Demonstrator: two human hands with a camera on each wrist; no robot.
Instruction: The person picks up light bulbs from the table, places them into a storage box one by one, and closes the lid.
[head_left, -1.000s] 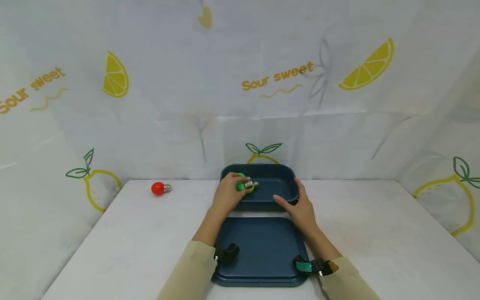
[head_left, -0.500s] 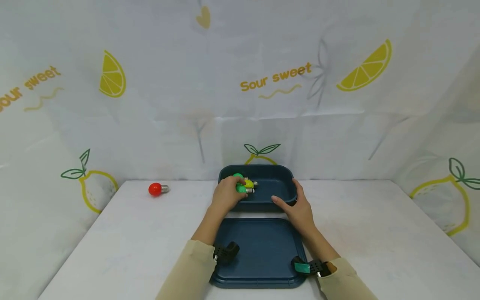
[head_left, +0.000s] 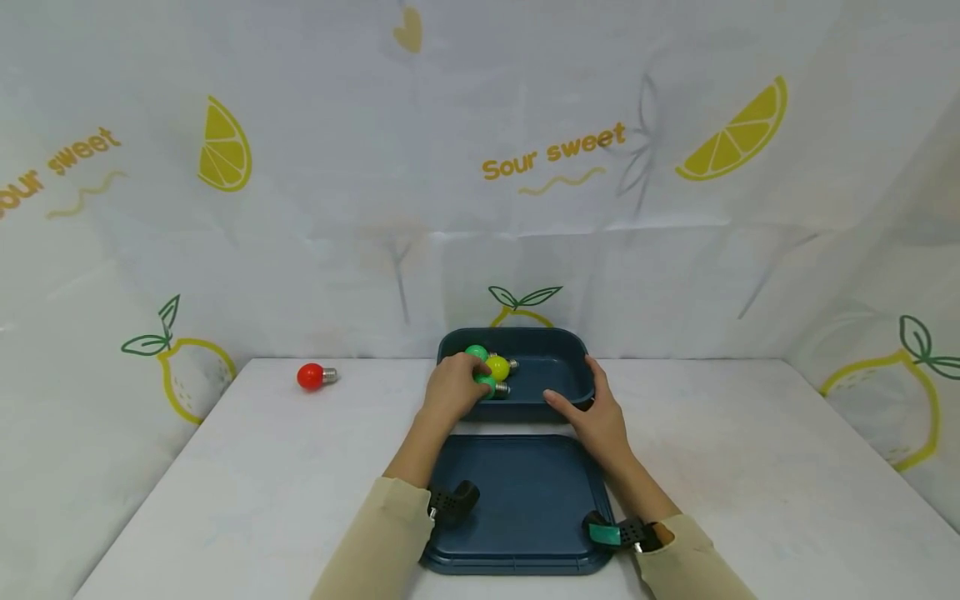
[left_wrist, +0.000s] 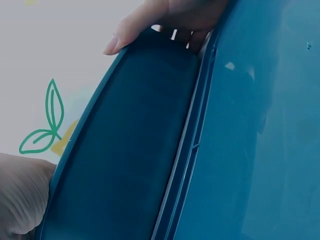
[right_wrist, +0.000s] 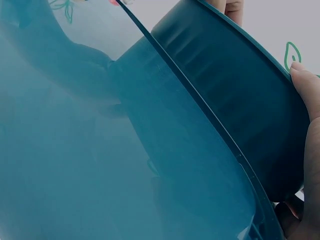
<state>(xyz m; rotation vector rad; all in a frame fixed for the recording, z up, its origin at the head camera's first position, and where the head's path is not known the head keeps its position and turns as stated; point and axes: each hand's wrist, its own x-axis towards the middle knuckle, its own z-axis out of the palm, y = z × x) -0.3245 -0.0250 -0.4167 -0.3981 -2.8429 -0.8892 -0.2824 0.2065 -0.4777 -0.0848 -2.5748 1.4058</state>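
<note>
In the head view my left hand (head_left: 452, 388) reaches over the left side of a dark blue box (head_left: 517, 412), thumb and finger pinching a green light bulb (head_left: 487, 384) low inside it. Beside that bulb lie a yellow bulb (head_left: 497, 367) and a second green bulb (head_left: 476, 352), metal bases pointing right. My right hand (head_left: 600, 421) grips the box's right end, thumb at the front wall and fingers around the side. The right wrist view shows its thumb (right_wrist: 306, 85) at the rim. Box walls hide the bulbs in both wrist views.
A flat dark blue lid (head_left: 525, 500) lies on the white table (head_left: 720, 467) in front of the box, under both wrists. To the left, near the back edge, rests a red bulb (head_left: 311, 377). A lemon-printed white cloth (head_left: 360, 275) hangs behind.
My left hand has lowered the green bulb toward the front of the box and turned it; the yellow bulb now shows more fully. My right hand stays on the box.
</note>
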